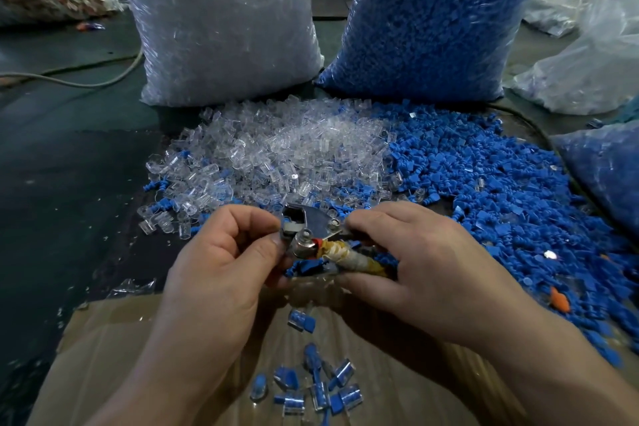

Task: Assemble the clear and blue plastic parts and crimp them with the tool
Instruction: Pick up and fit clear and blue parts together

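Observation:
A metal crimping tool with tape-wrapped handles sits between both hands at the table's near edge. My right hand grips the handles. My left hand has its fingers curled at the tool's jaw, pinching near a small pale part seated there. Behind the hands lie a heap of clear plastic parts and a heap of blue plastic parts. One assembled clear-and-blue piece is below the tool, over the box.
A cardboard box under my hands holds several assembled pieces. Two big bags stand behind: clear parts and blue parts. More bags lie at right. A cable crosses the dark table at left.

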